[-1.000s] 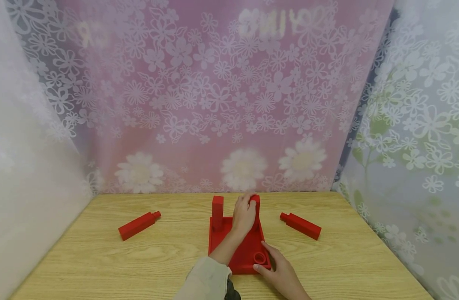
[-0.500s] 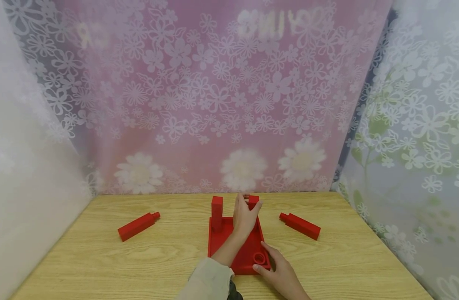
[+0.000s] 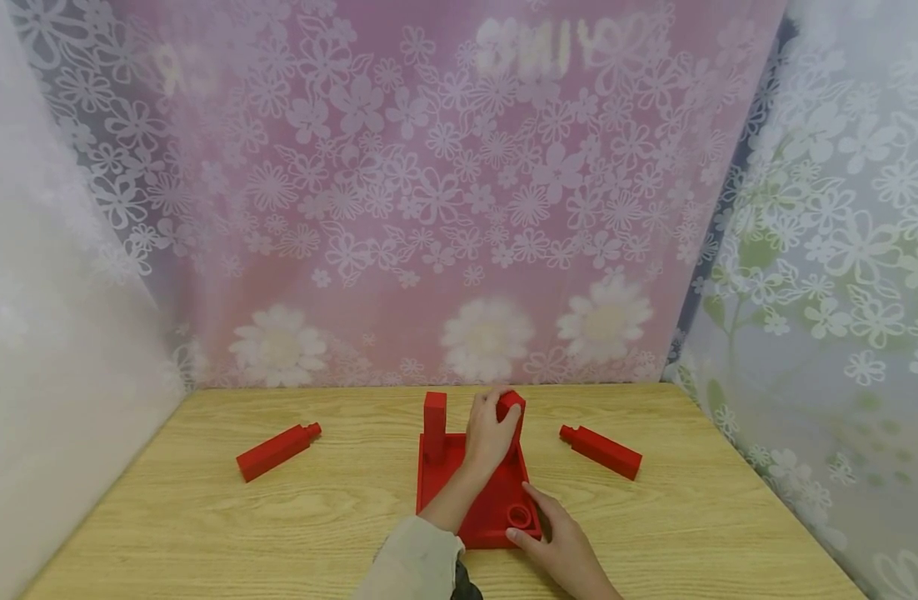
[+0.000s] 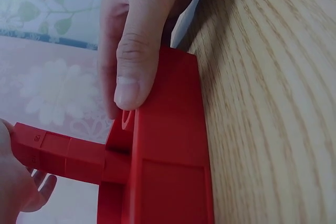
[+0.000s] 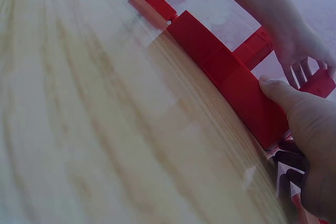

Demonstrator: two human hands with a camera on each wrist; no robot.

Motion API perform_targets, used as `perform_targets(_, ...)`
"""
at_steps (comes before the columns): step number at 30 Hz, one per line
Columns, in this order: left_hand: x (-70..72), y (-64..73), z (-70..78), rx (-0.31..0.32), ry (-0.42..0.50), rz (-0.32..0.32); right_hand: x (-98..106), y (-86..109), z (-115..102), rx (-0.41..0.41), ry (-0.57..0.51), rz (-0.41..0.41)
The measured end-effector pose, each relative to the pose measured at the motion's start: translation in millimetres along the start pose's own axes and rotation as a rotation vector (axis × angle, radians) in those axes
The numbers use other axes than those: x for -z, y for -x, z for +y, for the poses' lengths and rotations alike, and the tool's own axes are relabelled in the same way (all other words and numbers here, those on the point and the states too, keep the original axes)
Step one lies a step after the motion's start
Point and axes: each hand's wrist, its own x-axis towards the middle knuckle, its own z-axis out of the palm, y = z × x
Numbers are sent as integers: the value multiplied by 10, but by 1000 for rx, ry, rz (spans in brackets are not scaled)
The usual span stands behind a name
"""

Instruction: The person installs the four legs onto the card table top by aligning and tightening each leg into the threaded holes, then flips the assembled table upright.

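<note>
A red square-cornered tray lies on the table, with a round socket in its near right corner. A red square leg stands upright at its far left corner. At the far right corner my left hand grips a second upright leg near its top, the thumb on its right side. My right hand holds the near right corner of the tray, thumb on the front wall and fingers along the right side. Where the gripped leg meets the tray is partly hidden by the left hand.
Loose red legs with narrow round ends lie on either side, one on the left and one on the right. Behind the wooden table hangs a pink flowered curtain. Pale sheets enclose both sides.
My left thumb lifted off the leg half a second ago and is back against it. The leg's top now sits turned, one corner pointing right. My right hand and the tray stay put.
</note>
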Motion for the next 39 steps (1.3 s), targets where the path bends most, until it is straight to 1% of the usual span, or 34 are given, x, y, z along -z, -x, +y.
perform_targets(5, -8, 0, -11, -4, 16, -26, -5, -4, 15, -1, 2, -4)
perform_targets(13, 12, -13, -3, -25, 9, -35, 7, 1, -2, 9, -16, 4)
perform_targets(15, 9, -12, -3, -17, 15, -21, 11, 5, -11, 8, -19, 6)
perform_targets(22, -31, -10, 10, 23, 8, 75, 10, 8, -8, 15, -12, 15)
perform_targets(25, -30, -12, 9, 31, -6, 86, 7, 7, -7, 16, -11, 16)
perform_targets(30, -18, -21, -7, -17, -16, 83, 7, 11, -29, 5, -3, 12)
perform_targets(39, 9, -8, -19, -29, 1, 45, 11, 12, -32, -1, -1, 5)
